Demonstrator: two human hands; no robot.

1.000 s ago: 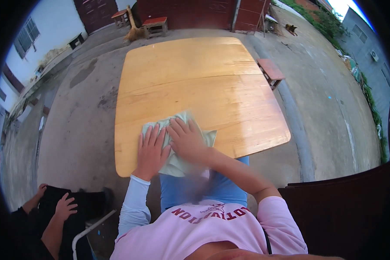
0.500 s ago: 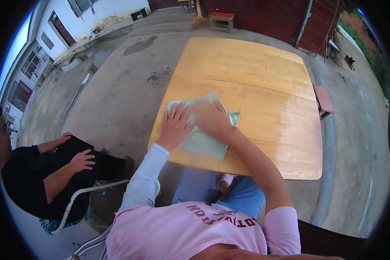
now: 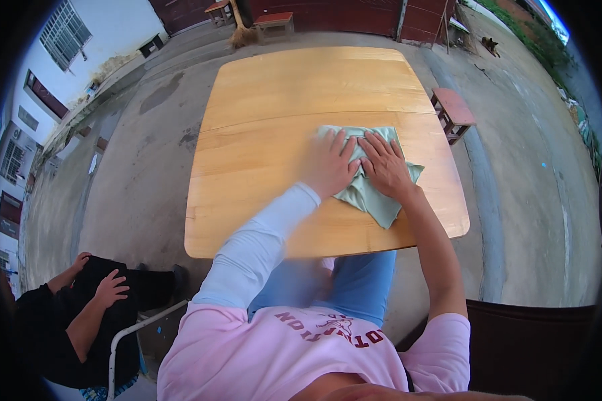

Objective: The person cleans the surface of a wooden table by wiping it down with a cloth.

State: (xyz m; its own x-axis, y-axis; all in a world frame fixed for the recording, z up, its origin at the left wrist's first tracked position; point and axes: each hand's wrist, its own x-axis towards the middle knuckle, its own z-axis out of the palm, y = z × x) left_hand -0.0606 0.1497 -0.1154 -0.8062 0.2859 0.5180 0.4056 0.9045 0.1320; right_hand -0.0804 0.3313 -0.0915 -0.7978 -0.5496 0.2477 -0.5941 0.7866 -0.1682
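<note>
A pale green cloth (image 3: 378,206) lies rumpled on the right part of the wooden table (image 3: 254,160), one corner hanging toward the near edge. My right hand (image 3: 386,166) rests flat on top of it, fingers stretched out and slightly spread. Beside it, my left hand (image 3: 331,167) presses on the cloth's left side, also with fingers extended; it is a little blurred. The thumbs nearly meet in the middle. A light blue sleeve covers my left forearm, while the right one is bare.
At the left, a person in black (image 3: 87,314) sits on a metal-framed chair (image 3: 117,337). A red-topped stool (image 3: 453,110) stands beyond the table's right edge. Farther off are a red bench (image 3: 273,20), a broom (image 3: 242,35) and a dog (image 3: 490,47) on the concrete ground.
Both hands have slid the cloth from the table's left side to its right side. The view has shifted too, and the seated person now appears lower in the picture.
</note>
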